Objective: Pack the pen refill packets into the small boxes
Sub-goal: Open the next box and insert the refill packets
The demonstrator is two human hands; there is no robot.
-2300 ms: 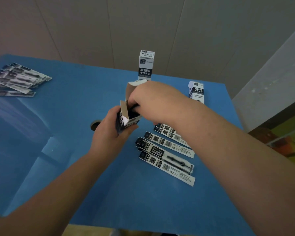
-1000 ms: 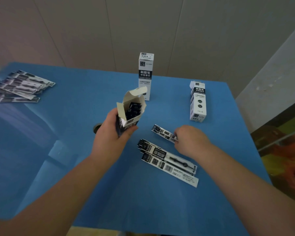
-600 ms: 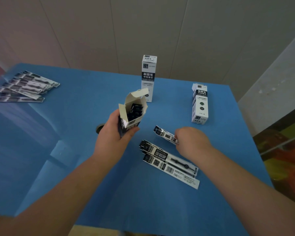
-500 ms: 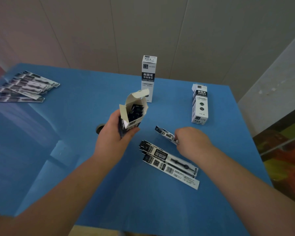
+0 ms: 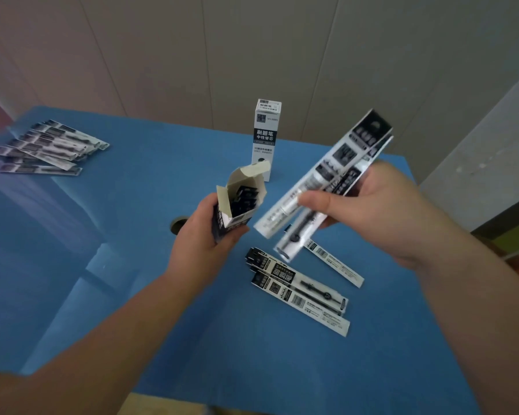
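Observation:
My left hand (image 5: 203, 238) grips a small open box (image 5: 237, 202) above the blue table (image 5: 132, 265); its top flaps stand up and black packet ends show inside. My right hand (image 5: 369, 211) holds two pen refill packets (image 5: 321, 181) in the air, tilted, with their lower ends just right of the box mouth. Three more refill packets (image 5: 300, 289) lie flat on the table beneath my hands.
A closed white and black box (image 5: 265, 136) stands upright at the table's far middle. A pile of several refill packets (image 5: 45, 148) lies at the far left. A round hole (image 5: 178, 225) in the tabletop sits left of my left hand. A wall runs behind the table.
My right hand has picked two packets up off the table and raised them beside the open box. The second standing box at the right is now hidden behind them. The left hand has stayed put.

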